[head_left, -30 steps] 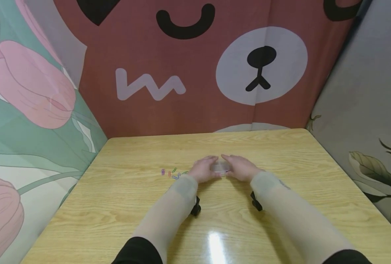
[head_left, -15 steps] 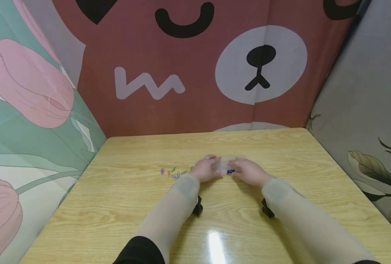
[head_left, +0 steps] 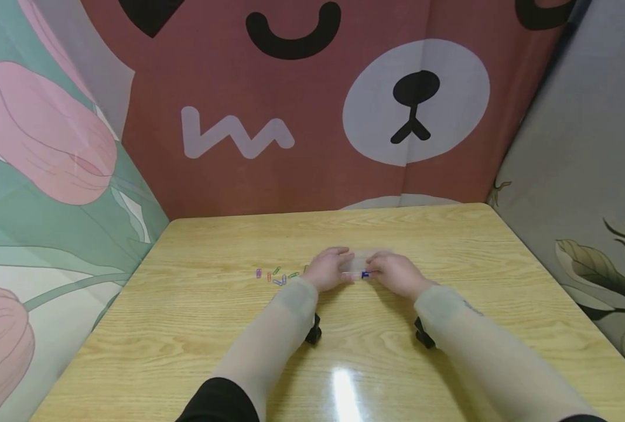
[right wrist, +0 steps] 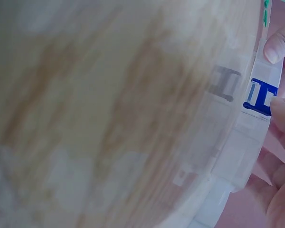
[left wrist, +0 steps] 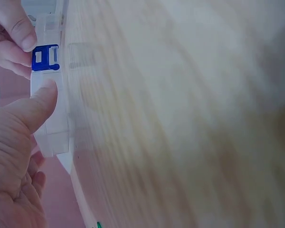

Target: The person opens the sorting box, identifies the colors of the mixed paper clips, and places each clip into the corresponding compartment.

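Observation:
A clear plastic box point(head_left: 357, 264) with a blue latch point(left wrist: 46, 57) on its near side sits on the table between my hands. My left hand point(head_left: 329, 271) grips the box's left part, its thumb point(left wrist: 43, 102) lying along the near wall. My right hand point(head_left: 399, 275) holds the box towards the right, with its thumb tip point(right wrist: 282, 109) against the edge of the blue latch. Fingers of both hands reach behind the box and are partly hidden. Whether the lid is fastened cannot be told.
Several small coloured paper clips point(head_left: 280, 275) lie loose on the wooden table point(head_left: 212, 328), left of my left hand. Printed cloth point(head_left: 238, 187) hangs behind the table's far edge and on both sides.
My right hand has shifted right along the box, then slightly back left, uncovering the blue latch and bringing the thumb to it. The left hand stays nearly still on the box.

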{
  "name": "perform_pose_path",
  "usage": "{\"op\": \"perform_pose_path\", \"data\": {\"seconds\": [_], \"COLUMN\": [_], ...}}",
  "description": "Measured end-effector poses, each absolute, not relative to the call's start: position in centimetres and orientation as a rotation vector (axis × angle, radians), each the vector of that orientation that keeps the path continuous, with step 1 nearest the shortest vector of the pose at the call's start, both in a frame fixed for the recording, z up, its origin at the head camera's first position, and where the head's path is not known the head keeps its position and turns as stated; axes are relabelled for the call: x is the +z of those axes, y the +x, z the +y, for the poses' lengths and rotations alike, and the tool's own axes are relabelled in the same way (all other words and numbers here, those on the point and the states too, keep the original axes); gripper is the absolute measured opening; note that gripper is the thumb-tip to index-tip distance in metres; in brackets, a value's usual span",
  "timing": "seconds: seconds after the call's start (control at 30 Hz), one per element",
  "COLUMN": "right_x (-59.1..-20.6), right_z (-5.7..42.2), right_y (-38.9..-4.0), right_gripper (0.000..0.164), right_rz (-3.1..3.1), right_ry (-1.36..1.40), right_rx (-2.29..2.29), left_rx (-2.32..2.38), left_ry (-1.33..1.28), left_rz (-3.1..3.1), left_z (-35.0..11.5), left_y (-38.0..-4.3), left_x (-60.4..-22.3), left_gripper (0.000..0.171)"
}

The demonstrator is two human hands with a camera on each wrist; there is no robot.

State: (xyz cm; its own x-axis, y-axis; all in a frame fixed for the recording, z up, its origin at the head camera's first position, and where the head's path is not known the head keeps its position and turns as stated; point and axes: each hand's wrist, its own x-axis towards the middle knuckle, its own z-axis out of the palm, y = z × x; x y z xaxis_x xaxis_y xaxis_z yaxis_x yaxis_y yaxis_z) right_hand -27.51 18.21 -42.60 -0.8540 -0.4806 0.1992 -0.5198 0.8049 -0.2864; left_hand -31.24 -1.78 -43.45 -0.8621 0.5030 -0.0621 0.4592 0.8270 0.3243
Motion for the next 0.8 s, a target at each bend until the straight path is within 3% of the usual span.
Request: {"op": "perform_pose_path", "data": {"seconds": [0.8], "right_x": [-43.08], "right_z": [18.76], "right_y": [-28.16], "right_gripper": [0.007], "right_rz": [-2.975], "right_ry": [0.499], "right_rx": [0.949], "left_rx": [0.506], "left_ry": [0.702], "left_rz": [2.826], "left_z": [-1.68], "left_y": [-31.05], "left_x": [-43.11], "left_gripper": [0.063]}}
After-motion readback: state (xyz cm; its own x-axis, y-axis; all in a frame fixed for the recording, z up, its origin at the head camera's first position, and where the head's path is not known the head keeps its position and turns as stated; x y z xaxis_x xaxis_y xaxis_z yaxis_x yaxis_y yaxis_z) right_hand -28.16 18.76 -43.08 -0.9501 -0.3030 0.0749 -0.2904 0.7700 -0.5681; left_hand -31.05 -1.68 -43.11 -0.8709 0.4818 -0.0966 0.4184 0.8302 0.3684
